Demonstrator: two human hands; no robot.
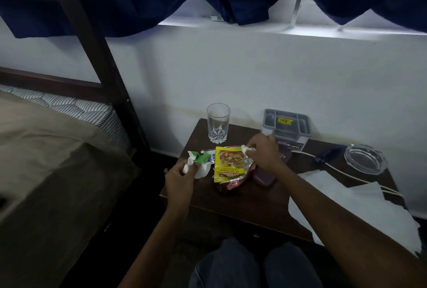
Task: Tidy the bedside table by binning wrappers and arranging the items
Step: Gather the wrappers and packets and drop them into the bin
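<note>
1. Dim bedroom corner: a dark brown wooden bedside table [242,209] is set against a pale wall beneath navy curtains, with a striped mattress and dark bed frame at the left.
2. Left hand [182,178]: closed around a crumpled white and green wrapper wad [196,163], held at the table's front left corner.
3. Right hand [265,155]: fingertips pinched on a small crumpled white paper scrap [247,149], just beyond the packets.
4. Yellow spice sachet with a food picture [228,163]: lying flat mid-table, long axis running front to back, its print upside down to the wearer. A red foil packet [235,183] is partly covered by it.
5. Clear cut-glass tumbler [218,122]: upright at the rear, just behind the sachet.
6. Grey lidded plastic box with a yellow label [286,127]: at the rear right. A clear glass ashtray [365,159], a white cable [346,173] and a white paper sheet [346,204] overhanging the edge are placed further right.
7. Maroon flat case [265,178]: partly hidden under the right wrist; its nature cannot be told.
8. Risks, as judged: the tumbler could be toppled by a wrist reaching across; scraps could be shed from the full left hand; the overhanging sheet could be swept off by the forearm. No bin is in view.
</note>
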